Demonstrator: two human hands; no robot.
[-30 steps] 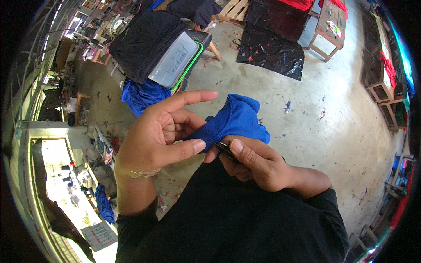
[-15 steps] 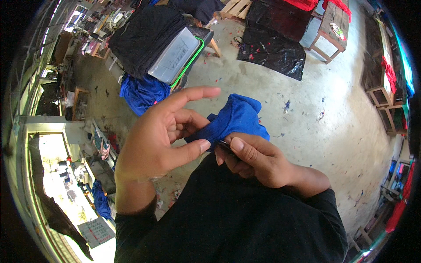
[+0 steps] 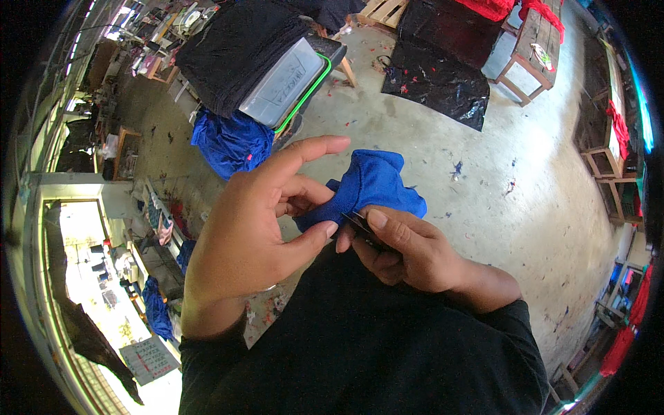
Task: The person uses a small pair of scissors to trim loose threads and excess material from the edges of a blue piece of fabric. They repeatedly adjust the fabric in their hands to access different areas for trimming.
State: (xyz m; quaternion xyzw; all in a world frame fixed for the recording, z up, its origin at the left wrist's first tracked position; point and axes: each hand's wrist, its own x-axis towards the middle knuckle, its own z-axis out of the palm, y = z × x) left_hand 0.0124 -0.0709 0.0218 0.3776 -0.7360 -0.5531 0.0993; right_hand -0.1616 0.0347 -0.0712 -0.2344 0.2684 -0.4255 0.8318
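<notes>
A piece of blue fabric [image 3: 377, 183] with a stitched seam hangs bunched in front of my chest. My left hand [image 3: 259, 207] grips its left edge between thumb and curled fingers, while the index finger stretches out above. Close against the cloth, my right hand [image 3: 408, 252] is closed around small dark thread snips [image 3: 360, 225]. Their thin pointed tips show beside the seam, near my left thumb; most of their body is hidden in the palm. The right fingers also lie against the lower edge of the fabric.
Ahead on the left stand a pile of black cloth [image 3: 232, 52], a clear plastic box [image 3: 280, 83] and a blue cloth bundle [image 3: 232, 142]. A black plastic sheet [image 3: 439, 90] lies on the concrete floor. A wooden table [image 3: 532, 59] is at the far right, shelving [image 3: 609, 162] nearer.
The snips' tips show more clearly and stand slightly apart at the seam. The fabric has shifted a little in my hands, and the view has turned slightly.
</notes>
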